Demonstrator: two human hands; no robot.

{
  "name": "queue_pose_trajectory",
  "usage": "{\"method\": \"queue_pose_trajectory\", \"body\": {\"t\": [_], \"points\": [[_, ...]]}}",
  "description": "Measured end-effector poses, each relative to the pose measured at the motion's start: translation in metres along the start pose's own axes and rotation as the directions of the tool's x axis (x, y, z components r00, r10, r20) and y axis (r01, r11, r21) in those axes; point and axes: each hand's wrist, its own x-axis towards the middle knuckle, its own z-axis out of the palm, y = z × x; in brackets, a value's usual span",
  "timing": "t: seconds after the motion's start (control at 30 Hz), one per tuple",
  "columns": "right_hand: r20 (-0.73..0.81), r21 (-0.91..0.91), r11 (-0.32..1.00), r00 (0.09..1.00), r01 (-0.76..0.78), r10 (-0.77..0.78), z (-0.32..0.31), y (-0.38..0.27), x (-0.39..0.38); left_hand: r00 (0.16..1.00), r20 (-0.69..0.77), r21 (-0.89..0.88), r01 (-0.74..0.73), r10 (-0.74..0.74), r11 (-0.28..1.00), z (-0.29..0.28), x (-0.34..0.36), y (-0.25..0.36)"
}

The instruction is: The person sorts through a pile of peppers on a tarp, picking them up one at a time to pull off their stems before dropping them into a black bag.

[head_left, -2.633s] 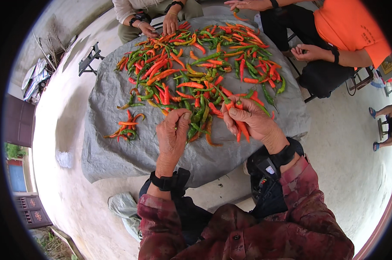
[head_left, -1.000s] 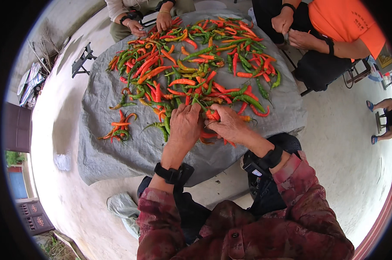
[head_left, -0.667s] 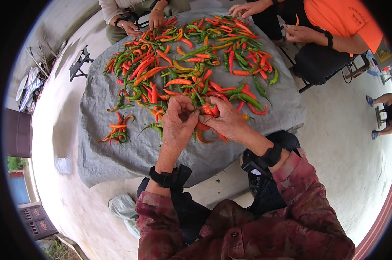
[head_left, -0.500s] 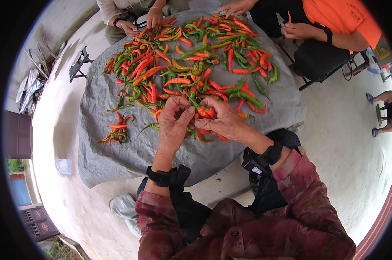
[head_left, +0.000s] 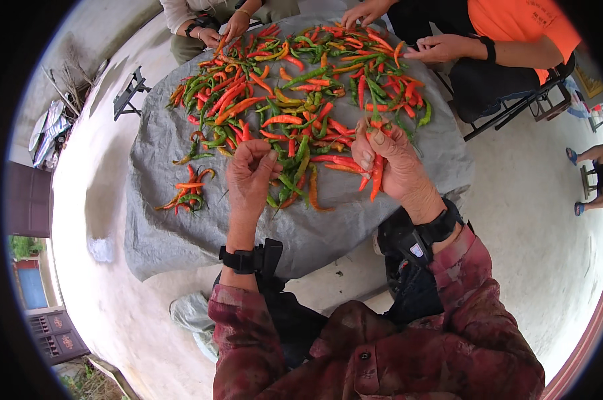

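Observation:
My right hand [head_left: 401, 163] is closed round several red chili peppers [head_left: 377, 175], with tips hanging below the fingers and green stems sticking up above. My left hand [head_left: 249, 175] is raised over the near part of the heap, thumb and fingers pinched together. Whatever it may hold is too small to make out. Between the two hands lie green chili peppers [head_left: 292, 179] and a brownish-orange one [head_left: 314, 190]. Beyond them a wide heap of red, orange and green chili peppers [head_left: 285, 120] covers much of the grey sheet [head_left: 161, 233].
Apart at the left lies a small pile of chili peppers [head_left: 188, 190]. Across the sheet, one person's hands [head_left: 235, 25] touch peppers; at the far right another person in an orange shirt [head_left: 518, 30] reaches over the heap. A folding stool [head_left: 131, 93] stands left.
My hands have parted. The right went right and forward with red peppers in it; the left moved slightly left, still pinched. The orange-shirted person's near hand moved toward the sheet.

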Motion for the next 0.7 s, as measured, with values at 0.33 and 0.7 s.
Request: {"method": "queue_pose_trajectory", "body": {"t": [0.33,0.7], "points": [[-0.33,-0.581,0.802,0.86,0.141,-0.39,0.007,-0.097,-0.101,0.889,0.407,0.813,-0.457,0.21,0.36,0.023,-0.016,-0.002],[-0.708,-0.677,0.527,0.65,-0.513,-0.276,-0.136,-0.099,-0.254,0.891,0.329,0.783,-0.443,0.314,0.436,0.035,-0.031,-0.001]]}}
